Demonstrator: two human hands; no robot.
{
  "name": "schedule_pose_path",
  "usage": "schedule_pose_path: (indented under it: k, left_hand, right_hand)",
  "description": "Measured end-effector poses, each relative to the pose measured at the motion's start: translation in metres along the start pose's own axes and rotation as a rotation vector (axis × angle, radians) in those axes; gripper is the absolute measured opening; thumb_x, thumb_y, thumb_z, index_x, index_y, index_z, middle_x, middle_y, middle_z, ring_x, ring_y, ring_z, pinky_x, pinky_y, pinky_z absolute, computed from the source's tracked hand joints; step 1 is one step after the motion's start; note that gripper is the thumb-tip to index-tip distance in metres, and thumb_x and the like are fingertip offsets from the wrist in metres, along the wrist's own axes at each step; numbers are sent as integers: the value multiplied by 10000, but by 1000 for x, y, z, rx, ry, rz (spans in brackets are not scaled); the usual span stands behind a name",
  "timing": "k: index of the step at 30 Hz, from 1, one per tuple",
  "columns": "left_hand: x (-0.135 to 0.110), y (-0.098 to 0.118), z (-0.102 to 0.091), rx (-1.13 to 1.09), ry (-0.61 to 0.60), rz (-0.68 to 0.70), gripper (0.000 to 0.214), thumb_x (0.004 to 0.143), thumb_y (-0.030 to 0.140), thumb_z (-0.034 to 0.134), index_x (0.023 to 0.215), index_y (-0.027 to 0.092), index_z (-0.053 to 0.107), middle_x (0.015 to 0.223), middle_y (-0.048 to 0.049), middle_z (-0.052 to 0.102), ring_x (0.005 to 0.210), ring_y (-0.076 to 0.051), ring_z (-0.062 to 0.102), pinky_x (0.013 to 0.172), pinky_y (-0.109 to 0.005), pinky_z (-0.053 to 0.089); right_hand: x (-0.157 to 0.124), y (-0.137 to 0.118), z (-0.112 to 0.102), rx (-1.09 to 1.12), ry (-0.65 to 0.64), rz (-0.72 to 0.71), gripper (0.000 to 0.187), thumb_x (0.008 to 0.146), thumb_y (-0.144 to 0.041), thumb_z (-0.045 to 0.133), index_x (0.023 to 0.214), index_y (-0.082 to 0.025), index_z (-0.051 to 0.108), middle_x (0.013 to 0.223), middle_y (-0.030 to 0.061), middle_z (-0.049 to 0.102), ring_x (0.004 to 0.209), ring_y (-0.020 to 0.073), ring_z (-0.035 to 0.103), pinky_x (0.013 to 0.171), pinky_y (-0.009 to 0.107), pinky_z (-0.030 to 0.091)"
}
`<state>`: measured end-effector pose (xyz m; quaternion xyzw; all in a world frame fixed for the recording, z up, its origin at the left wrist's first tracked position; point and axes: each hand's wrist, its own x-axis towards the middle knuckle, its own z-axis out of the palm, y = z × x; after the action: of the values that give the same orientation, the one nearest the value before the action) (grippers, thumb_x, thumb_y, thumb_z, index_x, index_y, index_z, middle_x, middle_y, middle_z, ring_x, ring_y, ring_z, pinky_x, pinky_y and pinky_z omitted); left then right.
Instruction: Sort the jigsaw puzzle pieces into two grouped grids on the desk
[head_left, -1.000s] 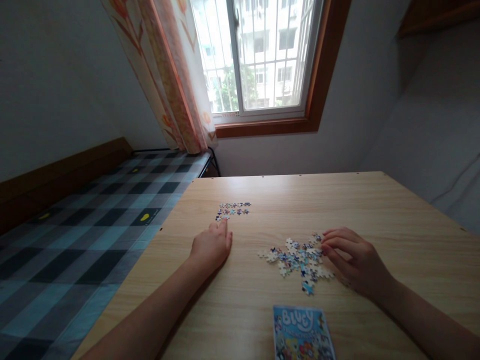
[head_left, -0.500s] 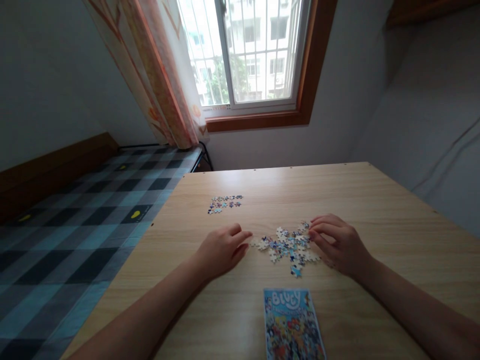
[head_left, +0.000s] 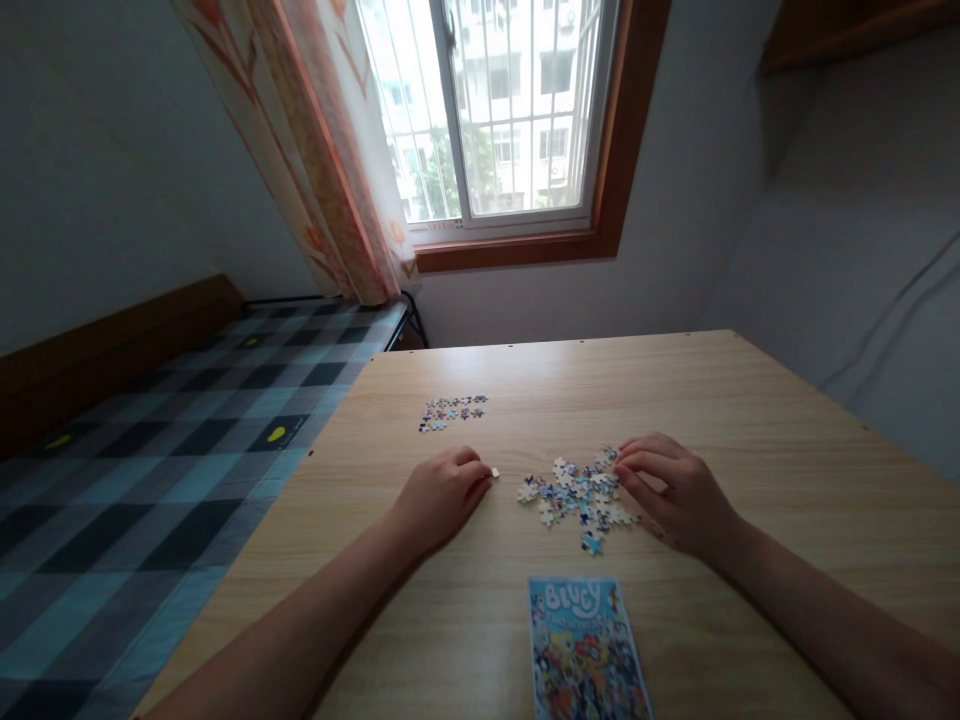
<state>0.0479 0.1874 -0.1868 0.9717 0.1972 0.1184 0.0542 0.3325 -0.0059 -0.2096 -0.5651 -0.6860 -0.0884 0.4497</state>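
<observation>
1. The left hand has just drawn a loose jigsaw piece off the near-left fringe of the puzzle pile — thumb and fingertips now pinch it, clear of the rest.
2. That seems to leave one more piece sorted out, while the partial rows of pieces look unchanged, the nearest row shortest.
3. The right hand stays at the pile's right edge, fingers curled; whether it grips a piece, I cannot tell.
4. The Bluey picture lies face up on the wooden table, nearer than the pile.
</observation>
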Motion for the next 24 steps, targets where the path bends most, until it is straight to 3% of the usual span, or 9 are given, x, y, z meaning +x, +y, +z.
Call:
schedule_pose_path:
  k: [6,11,24]
  left_hand:
    - [4,2,-7,135,-24,-282,374,1027,379,443,872,196,730,961,-57,714,806,-176,664,698,-286,479]
    - [6,3,-14,248,-65,-452,339,1010,360,421,923,184,697,1024,-73,690,783,-190,657,661,-307,459]
    - [4,7,-17,256,-124,-380,362,1008,391,403,960,241,729,1008,-49,681,776,-176,651,636,-270,425]
  right_hand:
    - [-1,0,0,3,-12,8,101,930,-152,630,858,-210,671,897,51,701,908,196,650,829,349,542]
    - [0,-2,0,8,-9,0,112,934,-156,624,847,-209,672,884,50,704,894,191,653,826,349,548]
    - [1,-2,1,17,-5,7,116,926,-151,627,840,-210,677,877,52,706,892,194,659,821,343,552]
